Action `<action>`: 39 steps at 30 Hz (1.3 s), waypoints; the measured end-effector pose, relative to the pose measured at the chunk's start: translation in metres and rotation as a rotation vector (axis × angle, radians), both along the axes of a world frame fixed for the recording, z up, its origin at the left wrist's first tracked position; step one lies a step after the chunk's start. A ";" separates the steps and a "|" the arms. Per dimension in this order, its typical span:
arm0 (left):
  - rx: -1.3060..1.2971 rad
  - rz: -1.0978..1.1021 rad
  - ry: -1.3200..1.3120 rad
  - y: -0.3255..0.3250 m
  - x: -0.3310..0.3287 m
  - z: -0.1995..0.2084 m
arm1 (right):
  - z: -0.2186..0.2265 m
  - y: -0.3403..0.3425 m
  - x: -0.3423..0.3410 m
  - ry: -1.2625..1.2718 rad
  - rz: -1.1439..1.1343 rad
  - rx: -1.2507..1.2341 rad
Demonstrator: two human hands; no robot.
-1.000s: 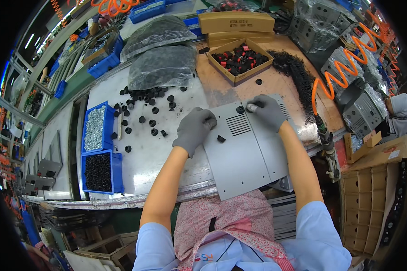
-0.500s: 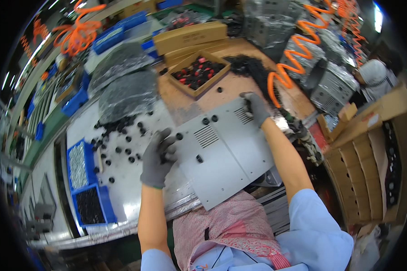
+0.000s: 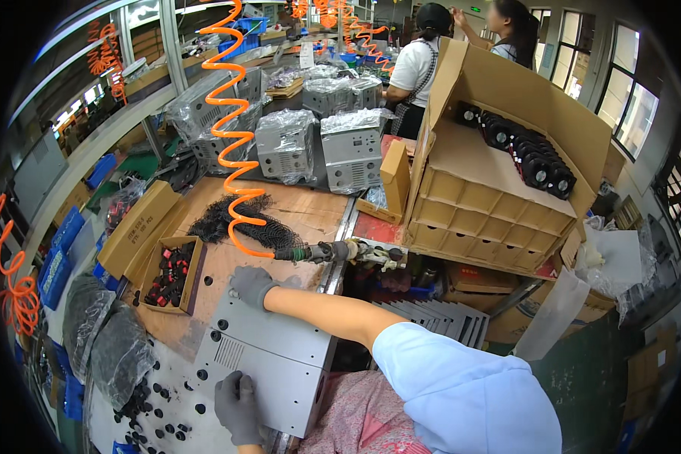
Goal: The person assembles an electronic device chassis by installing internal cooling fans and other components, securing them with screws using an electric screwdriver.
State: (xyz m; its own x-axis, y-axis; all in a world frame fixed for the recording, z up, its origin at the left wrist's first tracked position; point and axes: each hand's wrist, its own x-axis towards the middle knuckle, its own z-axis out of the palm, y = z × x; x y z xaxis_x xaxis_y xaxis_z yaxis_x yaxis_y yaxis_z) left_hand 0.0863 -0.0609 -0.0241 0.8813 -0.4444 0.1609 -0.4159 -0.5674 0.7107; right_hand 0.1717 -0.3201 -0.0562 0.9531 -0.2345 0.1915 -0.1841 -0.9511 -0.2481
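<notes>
A grey sheet-metal panel with vent slots and black round feet lies on the bench in front of me. My right hand, in a grey glove, rests closed on the panel's far corner. My left hand, also gloved, presses on the panel's near edge. Loose black round feet are scattered on the bench left of the panel.
A cardboard tray of red-and-black parts sits beyond the panel. An air screwdriver hangs on an orange coiled hose. Bagged grey units stand behind. A big open carton of black fans is at right. Two people stand far back.
My head has turned right and up, bringing the carton and far bench into view. Both hands have stayed on the panel; the left one has slid to its near edge.
</notes>
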 end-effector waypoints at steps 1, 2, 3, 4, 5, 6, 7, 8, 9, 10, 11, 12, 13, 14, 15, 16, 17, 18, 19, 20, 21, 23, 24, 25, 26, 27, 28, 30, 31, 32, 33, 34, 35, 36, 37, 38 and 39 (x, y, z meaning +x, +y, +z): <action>0.027 0.012 -0.071 -0.004 -0.005 0.004 | 0.003 0.001 0.001 0.086 0.013 -0.021; 0.026 0.015 -0.071 -0.007 -0.008 0.003 | 0.001 0.001 0.003 0.085 0.016 -0.022; 0.081 0.023 -0.124 -0.008 -0.010 0.000 | 0.001 0.004 0.003 0.085 0.006 -0.024; 0.136 0.031 -0.176 -0.010 -0.011 -0.002 | 0.000 0.006 0.002 0.085 -0.005 -0.025; 0.137 0.034 -0.177 -0.012 -0.012 -0.003 | 0.000 0.006 0.002 0.084 -0.002 -0.024; 0.207 0.036 -0.235 -0.014 -0.013 -0.002 | 0.010 0.008 -0.005 0.058 0.004 0.024; 0.277 0.039 -0.293 -0.014 -0.014 -0.002 | 0.016 0.010 -0.010 0.033 0.011 0.072; 0.279 0.045 -0.290 -0.012 -0.015 -0.003 | 0.012 0.011 -0.011 0.035 0.017 0.073; 0.267 0.038 -0.283 -0.013 -0.015 -0.003 | 0.008 0.008 -0.012 -0.071 -0.051 0.199; 0.254 0.032 -0.275 -0.014 -0.014 -0.003 | 0.005 0.005 -0.013 -0.176 -0.120 0.325; 0.253 0.032 -0.277 -0.015 -0.013 -0.006 | 0.001 0.002 -0.015 -0.179 -0.120 0.323; 0.246 0.031 -0.317 -0.014 -0.014 -0.009 | 0.000 0.002 -0.020 -0.212 -0.144 0.608; 0.239 0.029 -0.358 -0.013 -0.015 -0.011 | -0.001 0.002 -0.024 -0.244 -0.168 0.892; 0.238 0.030 -0.357 -0.013 -0.014 -0.012 | 0.000 -0.001 -0.026 -0.243 -0.167 0.890; 0.239 0.031 -0.349 -0.012 -0.016 -0.008 | 0.003 -0.001 -0.030 -0.187 -0.254 1.464; 0.239 0.033 -0.342 -0.012 -0.017 -0.006 | 0.006 -0.001 -0.036 -0.114 -0.340 2.037; 0.238 0.031 -0.341 -0.010 -0.017 -0.007 | 0.006 0.000 -0.041 -0.114 -0.342 2.035; 0.223 0.015 -0.332 -0.009 -0.016 -0.007 | 0.009 0.003 -0.048 -0.142 -0.311 2.097; 0.207 -0.001 -0.323 -0.007 -0.015 -0.008 | 0.013 0.005 -0.053 -0.170 -0.277 2.157; 0.205 -0.001 -0.326 -0.007 -0.014 -0.008 | 0.019 0.007 -0.059 -0.213 -0.387 2.151; 0.198 -0.014 -0.326 -0.006 -0.015 -0.008 | 0.018 0.007 -0.065 -0.214 -0.386 2.151; 0.191 -0.029 -0.328 -0.005 -0.015 -0.010 | 0.010 0.008 -0.077 -0.140 -0.294 2.113; 0.164 -0.040 -0.328 -0.003 -0.013 -0.012 | 0.009 0.009 -0.085 -0.104 -0.159 2.050; 0.137 -0.051 -0.328 -0.001 -0.013 -0.014 | 0.008 0.011 -0.093 -0.105 -0.157 2.051; 0.138 -0.053 -0.329 0.000 -0.014 -0.014 | 0.007 0.014 -0.102 -0.048 -0.102 1.917; 0.139 -0.054 -0.315 0.001 -0.015 -0.011 | 0.014 0.018 -0.113 0.005 -0.047 1.780; 0.139 -0.054 -0.300 0.001 -0.016 -0.010 | 0.033 0.023 -0.125 0.083 -0.080 1.524; 0.090 -0.042 -0.233 0.005 -0.018 -0.008 | 0.037 0.027 -0.135 0.105 -0.060 1.376; 0.043 -0.027 -0.164 0.006 -0.020 -0.006 | 0.036 0.027 -0.138 0.129 -0.040 1.228; 0.050 -0.020 -0.160 0.007 -0.022 -0.004 | 0.030 0.022 -0.140 0.138 -0.036 1.235; -0.001 -0.006 -0.151 0.008 -0.027 -0.001 | 0.017 0.014 -0.139 0.036 0.017 1.053; -0.046 0.013 -0.136 0.012 -0.031 0.002 | 0.005 0.011 -0.140 -0.056 0.069 0.878; -0.021 0.037 -0.119 0.012 -0.030 0.004 | -0.007 0.011 -0.141 -0.144 0.127 0.707; -0.071 0.027 -0.113 0.014 -0.028 0.004 | -0.004 0.010 -0.144 -0.144 0.095 0.753; -0.119 0.023 -0.105 0.016 -0.027 0.005 | 0.003 0.002 -0.147 -0.137 0.063 0.798; -0.164 0.012 -0.086 0.016 -0.028 0.010 | 0.000 -0.003 -0.152 -0.204 0.047 0.949; -0.206 0.016 -0.066 0.019 -0.029 0.012 | 0.019 -0.002 -0.161 -0.191 0.017 1.187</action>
